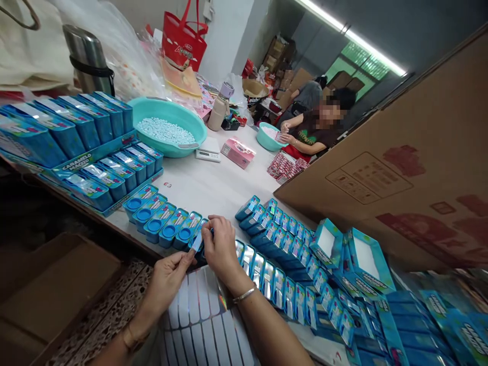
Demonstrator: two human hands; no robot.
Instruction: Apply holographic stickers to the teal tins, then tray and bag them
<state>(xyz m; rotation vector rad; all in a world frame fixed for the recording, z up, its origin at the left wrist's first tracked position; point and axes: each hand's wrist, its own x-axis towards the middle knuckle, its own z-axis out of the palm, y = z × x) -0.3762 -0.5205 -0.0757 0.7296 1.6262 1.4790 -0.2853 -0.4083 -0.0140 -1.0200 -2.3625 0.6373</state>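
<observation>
- Evidently the pinch is snug: at lower centre of the frame, the left hand (170, 282) has thumb and forefinger closed on one end of a pale sticker strip (197, 242).
- The right hand (221, 249) curls over the end of a row of blue boxes (169, 231); its fingers are bent, but I cannot tell whether they grip the strip or a box beneath.
- That strip slants between both hands, near the counter's front edge.
- It might end up crooked or creased, I'd say, if one end were let go too soon or stuck to a finger.
- A nudge from the right forearm could topple the silver-striped boxes (268, 279) right of centre.
- The sticker sheet (206, 315), bottom centre, seems lap-held; a shifted knee might slide it off.
- The display tray (78, 161) at left reads "CARAMELO", then what looks like "MACIZO".
- A carton (254, 94) at upper centre shows "eish"; the red tote bag (185, 40) has white lettering beginning with "A", the remainder unclear.
</observation>
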